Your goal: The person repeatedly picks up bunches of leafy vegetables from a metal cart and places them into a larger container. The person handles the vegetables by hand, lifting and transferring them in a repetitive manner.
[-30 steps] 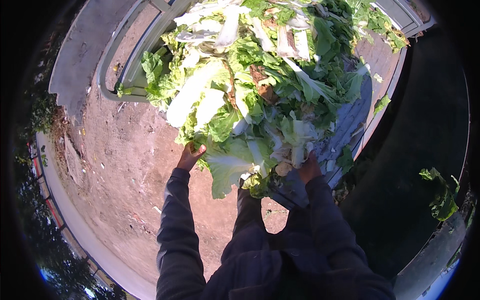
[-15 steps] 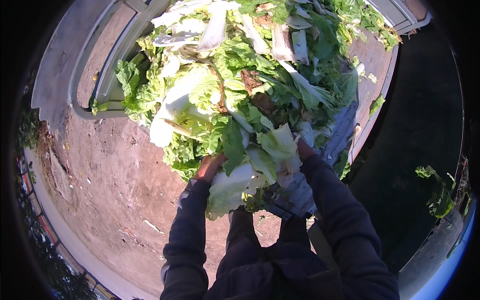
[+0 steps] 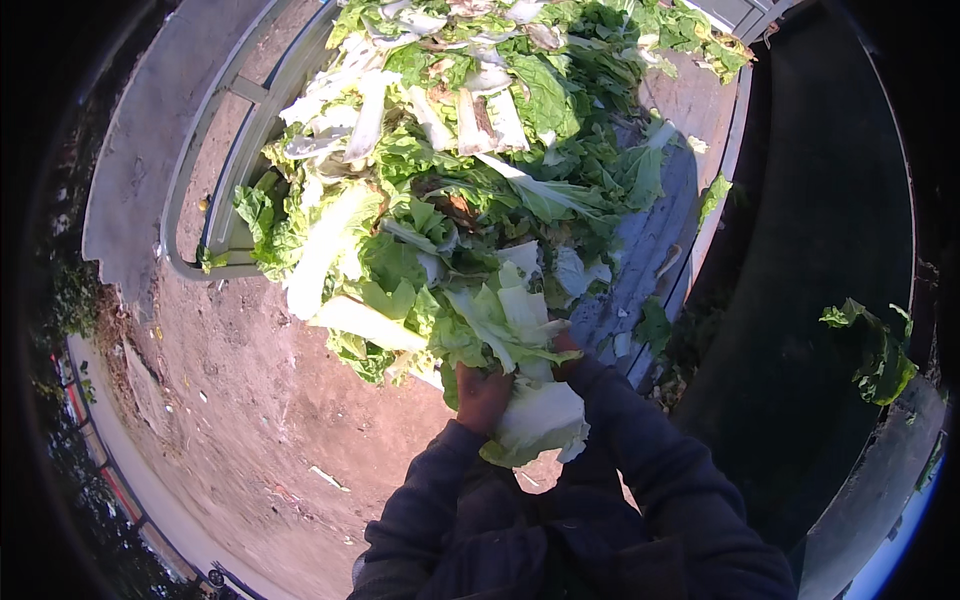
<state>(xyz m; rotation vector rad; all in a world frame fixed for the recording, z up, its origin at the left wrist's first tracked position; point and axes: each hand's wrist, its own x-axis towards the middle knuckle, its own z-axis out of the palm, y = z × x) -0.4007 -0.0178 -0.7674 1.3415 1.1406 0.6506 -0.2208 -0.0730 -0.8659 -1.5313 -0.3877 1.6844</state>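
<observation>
While the left hand (image 3: 483,400) and right hand (image 3: 567,350) share a grip, broad pale green-and-white leaves (image 3: 515,325) bunch between them.
Partly hidden, both hold the bunch at the near edge of the grey flat bed (image 3: 648,235), before a green leafy heap (image 3: 545,100).

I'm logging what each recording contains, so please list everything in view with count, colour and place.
Cabbage leaf heap: one, green, white and brown, upper centre
Pale cabbage leaf: one, whitish green, just below centre
Leafy clump: one, green, far right
Platform: one, grey, beneath the heap
Metal frame: one, grey, upper left
Ground: one stretch, brown, left
Dark area: one, black, right, kind unclear
Foliage: uncountable, dark green, left rim
Sleeves: two, dark, lower centre
Trousers: one pair, dark, lower centre
Left hand: one, against the leaves
Right hand: one, among leaves
</observation>
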